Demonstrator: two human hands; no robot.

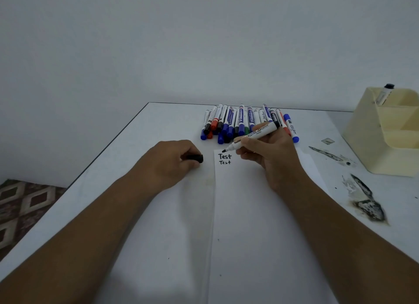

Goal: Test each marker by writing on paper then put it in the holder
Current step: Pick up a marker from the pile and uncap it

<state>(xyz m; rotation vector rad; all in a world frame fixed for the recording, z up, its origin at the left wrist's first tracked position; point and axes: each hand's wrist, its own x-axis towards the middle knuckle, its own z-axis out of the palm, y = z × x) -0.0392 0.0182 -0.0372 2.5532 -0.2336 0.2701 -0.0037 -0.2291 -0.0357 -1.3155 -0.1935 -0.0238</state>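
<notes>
At frame centre my right hand point(267, 155) pinches the uncapped black-tipped white marker point(254, 136) over the white paper sheet point(260, 224), my left hand point(172, 163) grips its black cap point(195, 158), and the cream plastic holder point(385, 131) stands far right.

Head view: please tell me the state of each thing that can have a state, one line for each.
black marker: uncapped, held in right hand, tip at the paper's top edge.
black cap: off the marker, gripped in left hand.
paper: flat on the table, "Test" written twice.
pile of markers: capped, lying beside each other.
holder: upright, one marker inside.
</notes>
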